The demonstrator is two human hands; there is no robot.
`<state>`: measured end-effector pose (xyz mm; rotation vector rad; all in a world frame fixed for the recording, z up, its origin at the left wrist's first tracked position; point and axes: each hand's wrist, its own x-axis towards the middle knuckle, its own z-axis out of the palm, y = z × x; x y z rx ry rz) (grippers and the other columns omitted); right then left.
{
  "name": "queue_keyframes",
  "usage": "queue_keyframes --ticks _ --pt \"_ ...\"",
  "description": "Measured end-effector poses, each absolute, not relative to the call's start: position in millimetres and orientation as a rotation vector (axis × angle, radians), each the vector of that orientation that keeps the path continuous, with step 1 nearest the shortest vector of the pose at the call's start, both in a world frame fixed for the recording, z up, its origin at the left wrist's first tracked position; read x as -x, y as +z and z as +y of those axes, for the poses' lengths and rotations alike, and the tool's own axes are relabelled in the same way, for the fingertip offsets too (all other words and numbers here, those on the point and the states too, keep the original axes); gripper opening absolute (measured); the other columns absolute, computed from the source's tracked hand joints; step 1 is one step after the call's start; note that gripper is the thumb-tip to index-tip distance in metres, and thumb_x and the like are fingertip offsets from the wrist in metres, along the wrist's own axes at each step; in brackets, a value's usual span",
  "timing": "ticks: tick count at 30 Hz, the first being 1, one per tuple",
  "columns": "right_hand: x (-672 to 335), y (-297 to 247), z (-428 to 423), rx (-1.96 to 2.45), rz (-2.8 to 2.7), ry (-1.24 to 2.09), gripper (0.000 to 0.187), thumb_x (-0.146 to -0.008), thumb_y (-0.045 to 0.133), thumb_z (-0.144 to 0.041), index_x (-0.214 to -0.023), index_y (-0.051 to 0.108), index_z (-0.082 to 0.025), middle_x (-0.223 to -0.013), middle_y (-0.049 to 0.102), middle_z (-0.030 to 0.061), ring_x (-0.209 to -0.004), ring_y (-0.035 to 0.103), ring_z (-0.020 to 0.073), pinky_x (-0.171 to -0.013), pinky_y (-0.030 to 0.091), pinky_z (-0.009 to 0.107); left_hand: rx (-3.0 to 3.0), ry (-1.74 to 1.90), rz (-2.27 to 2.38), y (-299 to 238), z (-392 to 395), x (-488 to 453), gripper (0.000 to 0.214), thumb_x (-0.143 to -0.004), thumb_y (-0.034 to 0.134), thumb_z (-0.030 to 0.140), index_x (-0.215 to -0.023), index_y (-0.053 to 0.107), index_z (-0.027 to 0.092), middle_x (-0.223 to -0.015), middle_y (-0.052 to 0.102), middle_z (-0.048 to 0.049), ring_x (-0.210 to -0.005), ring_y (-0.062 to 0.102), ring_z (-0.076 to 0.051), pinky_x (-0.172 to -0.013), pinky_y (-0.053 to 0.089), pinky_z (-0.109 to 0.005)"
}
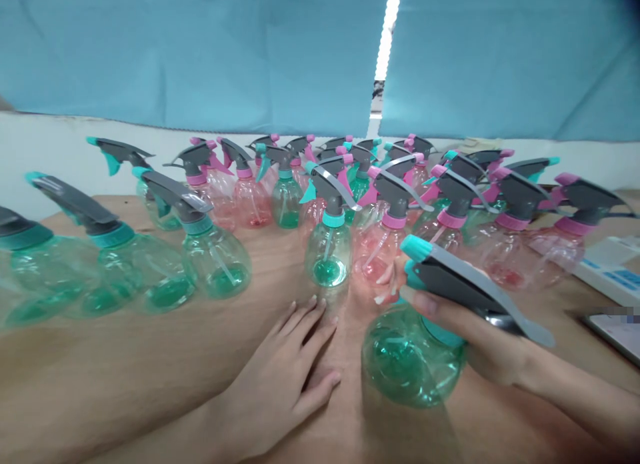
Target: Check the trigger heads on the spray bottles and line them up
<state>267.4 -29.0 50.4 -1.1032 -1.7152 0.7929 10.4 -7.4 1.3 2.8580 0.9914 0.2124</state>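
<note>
My right hand is wrapped round the neck and grey trigger head of a clear green spray bottle, held tilted just above the wooden table. Its teal nozzle points left and away from me. My left hand lies flat on the table with fingers stretched out, holding nothing, just left of that bottle. A green bottle with a teal collar stands right beyond my left fingertips, and a pink one stands beside it.
Several green spray bottles stand at the left, and a mixed crowd of pink and green ones fills the middle and right. White cards or boxes lie at the right edge. Blue curtains hang behind.
</note>
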Motion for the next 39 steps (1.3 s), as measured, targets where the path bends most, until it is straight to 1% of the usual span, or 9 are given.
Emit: queue_keyframes --ticks 4,9,12,16,21,23,26,33,39 --pt "-257.6 61.5 -26.9 1.09 -1.734 0.797 0.025 -0.09 0.053 -0.042 -0.075 0.058 -0.023 -0.061 0.044 -0.002 -0.054 0.041 0.0129 -0.049 0.04 0.026 -2.869 0.219 0.988 0.6 -7.4 -10.0 0.053 -0.098 0.046 0.043 -0.143 0.041 0.014 -0.149 0.038 -0.0133 -0.137 0.035 -0.031 -0.109 0.032 -0.051" --pt "-255.0 62.5 -26.8 0.985 -1.729 0.941 0.034 -0.091 0.055 -0.035 -0.062 0.043 -0.023 -0.059 0.034 -0.0049 -0.049 0.031 0.0097 -0.043 0.028 0.024 -2.863 0.238 0.984 0.8 -8.3 -10.2 0.053 -0.097 0.047 0.044 -0.141 0.043 0.014 -0.149 0.038 -0.0136 -0.136 0.035 -0.031 -0.109 0.032 -0.051" --pt "-256.3 62.7 -28.3 1.03 -1.753 0.945 0.028 -0.092 0.054 -0.036 -0.066 0.055 -0.023 -0.066 0.047 -0.0026 -0.052 0.039 0.0104 -0.047 0.035 0.024 -2.853 0.252 0.987 0.9 -8.6 -10.3 0.053 -0.097 0.048 0.044 -0.141 0.044 0.014 -0.149 0.038 -0.0138 -0.136 0.035 -0.031 -0.11 0.03 -0.05" --pt "-257.9 62.4 -26.8 1.039 -1.772 0.977 0.021 -0.092 0.053 -0.04 -0.094 0.069 -0.027 -0.077 0.062 0.0012 -0.064 0.055 0.0155 -0.071 0.05 0.032 -2.838 0.273 0.983 -0.7 -8.4 -9.3 0.052 -0.097 0.048 0.044 -0.141 0.044 0.015 -0.149 0.038 -0.013 -0.137 0.035 -0.03 -0.111 0.03 -0.05" --pt "-257.3 59.0 -24.7 1.041 -1.726 0.974 0.028 -0.089 0.055 -0.045 -0.109 0.068 -0.03 -0.079 0.063 -0.0001 -0.062 0.058 0.0145 -0.065 0.051 0.029 -2.828 0.278 0.978 -2.2 -8.0 -8.7 0.052 -0.097 0.047 0.045 -0.141 0.044 0.016 -0.149 0.039 -0.0123 -0.137 0.034 -0.03 -0.111 0.029 -0.049" --pt "-257.0 57.3 -25.3 1.046 -1.694 0.986 0.029 -0.088 0.057 -0.045 -0.11 0.068 -0.03 -0.081 0.064 -0.0006 -0.068 0.061 0.0146 -0.073 0.052 0.029 -2.839 0.252 0.976 -1.7 -7.8 -9.1 0.053 -0.097 0.046 0.045 -0.142 0.042 0.015 -0.149 0.038 -0.0125 -0.138 0.033 -0.029 -0.111 0.029 -0.049" --pt "-258.0 55.1 -26.0 1.01 -1.66 1.046 0.024 -0.09 0.056 -0.041 -0.107 0.069 -0.03 -0.086 0.067 -0.0004 -0.082 0.065 0.0162 -0.091 0.048 0.032 -2.847 0.218 0.984 -0.6 -7.6 -10.0 0.053 -0.098 0.045 0.044 -0.142 0.042 0.016 -0.149 0.038 -0.0119 -0.139 0.031 -0.029 -0.112 0.028 -0.05" --pt "-258.3 53.6 -26.7 0.991 -1.653 1.055 0.019 -0.089 0.057 -0.039 -0.095 0.071 -0.028 -0.079 0.07 -0.0001 -0.069 0.066 0.0168 -0.094 0.049 0.04 -2.822 0.24 0.978 0.9 -7.3 -10.3 0.052 -0.097 0.048 0.043 -0.141 0.044 0.016 -0.148 0.039 -0.0123 -0.139 0.031 -0.03 -0.111 0.028 -0.05" --pt "-259.4 48.3 -25.5 0.981 -1.631 1.083 0.023 -0.089 0.058 -0.039 -0.107 0.068 -0.029 -0.106 0.07 0.0023 -0.104 0.064 0.0213 -0.1 0.044 0.039 -2.831 0.233 0.984 0.5 -7.2 -10.4 0.053 -0.097 0.047 0.045 -0.141 0.044 0.014 -0.149 0.037 -0.0139 -0.138 0.033 -0.031 -0.11 0.03 -0.052"
